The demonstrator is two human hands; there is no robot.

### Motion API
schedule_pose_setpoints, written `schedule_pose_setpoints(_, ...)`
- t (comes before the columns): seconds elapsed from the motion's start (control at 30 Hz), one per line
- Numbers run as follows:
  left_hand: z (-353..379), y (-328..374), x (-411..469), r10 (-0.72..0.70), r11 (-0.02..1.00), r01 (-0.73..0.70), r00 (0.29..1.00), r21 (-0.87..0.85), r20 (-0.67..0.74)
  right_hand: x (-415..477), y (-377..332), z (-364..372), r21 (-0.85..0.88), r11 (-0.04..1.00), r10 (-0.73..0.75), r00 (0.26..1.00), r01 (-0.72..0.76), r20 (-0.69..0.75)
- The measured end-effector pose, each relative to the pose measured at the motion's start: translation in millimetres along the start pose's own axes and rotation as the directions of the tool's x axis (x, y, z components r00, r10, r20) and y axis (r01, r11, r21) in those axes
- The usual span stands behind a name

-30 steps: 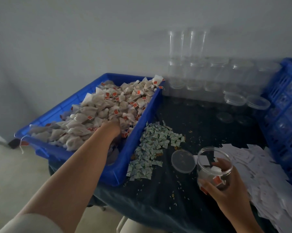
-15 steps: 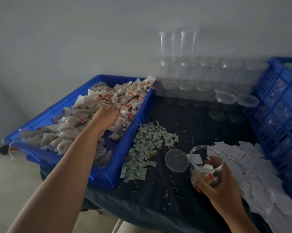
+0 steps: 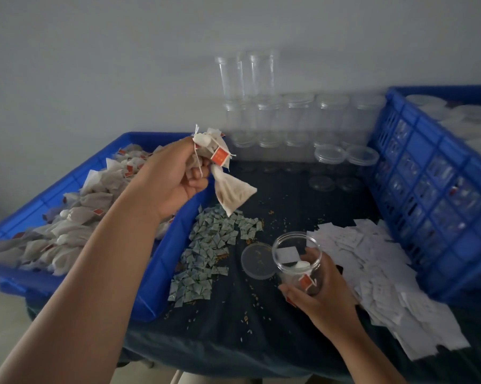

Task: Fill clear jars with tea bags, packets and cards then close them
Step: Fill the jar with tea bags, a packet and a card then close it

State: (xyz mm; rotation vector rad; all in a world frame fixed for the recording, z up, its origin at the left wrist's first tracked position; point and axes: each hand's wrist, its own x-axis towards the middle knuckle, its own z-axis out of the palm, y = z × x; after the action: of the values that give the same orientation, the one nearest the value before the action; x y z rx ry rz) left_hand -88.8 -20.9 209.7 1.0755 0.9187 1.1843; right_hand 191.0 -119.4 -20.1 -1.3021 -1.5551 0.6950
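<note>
At the desk's [image 3: 233, 328] front edge, right grip [image 3: 322, 297] grasps an open jar [image 3: 294, 257]; left grip [image 3: 173, 178] clutches tea bags [image 3: 233, 192] above the blue bin's [image 3: 161, 273] right rim.

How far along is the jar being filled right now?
Done: the open jar, held by the right hand, already contains a white card and a tea bag. In hand: the left hand carries more tea bags. Left: likely green packets, then the lid beside it.

Blue bins [image 3: 161, 275], orange-tagged tea bags [image 3: 228, 187], white cards [image 3: 378, 275].
</note>
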Motion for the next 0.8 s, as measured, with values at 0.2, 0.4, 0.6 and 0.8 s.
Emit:
schedule_pose_setpoints(0.2, 54, -10, -12, -0.038, 0.997, 0.021, 0.965, 0.067, 0.258, -1, 1, 0, -0.069, 0.997, -0.025, 1.0, 0.024, -0.008)
schedule_pose_setpoints(0.4, 89, -42, -14, -0.176, 0.949, 0.085, 0.941, 0.304, 0.288, -1, -5, -2, -0.042, 0.998, -0.045, 0.999, 0.046, 0.017)
schedule_pose_setpoints(0.6, 90, -76, -12, -0.311, 0.724, 0.093, 0.928, 0.683, 0.203, -2, -4, -4, 0.051, 0.999, -0.012, 1.0, 0.012, -0.016)
schedule_pose_setpoints(0.8, 80, -86, -13, -0.226, 0.378, -0.119, 0.95, 0.918, 0.217, 0, 1, -5, 0.135, 0.991, 0.021, 0.999, -0.016, -0.039)
